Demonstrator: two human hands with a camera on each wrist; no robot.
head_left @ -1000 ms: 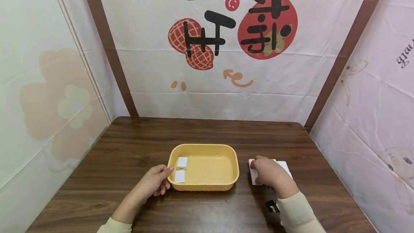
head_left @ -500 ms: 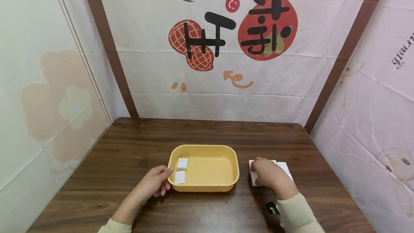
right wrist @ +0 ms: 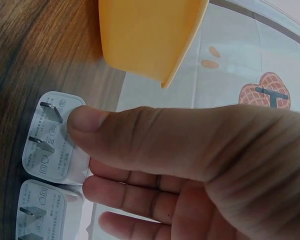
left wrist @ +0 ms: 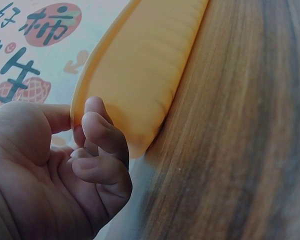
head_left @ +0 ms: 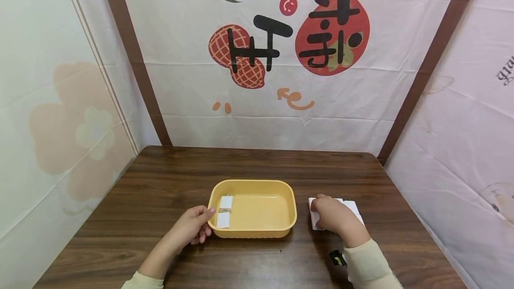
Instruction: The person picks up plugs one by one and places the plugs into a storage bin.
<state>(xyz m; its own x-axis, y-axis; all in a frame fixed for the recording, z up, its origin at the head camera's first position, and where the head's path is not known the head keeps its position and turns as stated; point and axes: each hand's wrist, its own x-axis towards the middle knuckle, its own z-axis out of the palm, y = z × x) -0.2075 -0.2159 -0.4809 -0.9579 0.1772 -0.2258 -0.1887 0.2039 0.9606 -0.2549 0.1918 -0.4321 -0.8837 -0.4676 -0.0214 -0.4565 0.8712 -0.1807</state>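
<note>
The left hand point(head_left: 194, 224) grips the left end of the yellow bin point(head_left: 254, 233) on the tabletop point(head_left: 257, 162), thumb over its rim. Two white plugs point(head_left: 223, 219) lie inside the bin's left end. Right of the bin, the right hand point(head_left: 336, 214) bends over more white chargers point(head_left: 352, 206), thumb touching one pronged charger point(right wrist: 50, 137); whether it grips, I cannot tell. A small black item point(head_left: 337, 258) sits to the bin's near right.

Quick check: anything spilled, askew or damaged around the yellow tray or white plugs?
Nothing looks spilled or damaged; the yellow tray stands upright. Two oddities: a dark speck, perhaps dirt, on the table in front of it, and a black-and-yellow piece beside the right sleeve, unlike the white plugs; I can't tell whether it lies loose.
</note>
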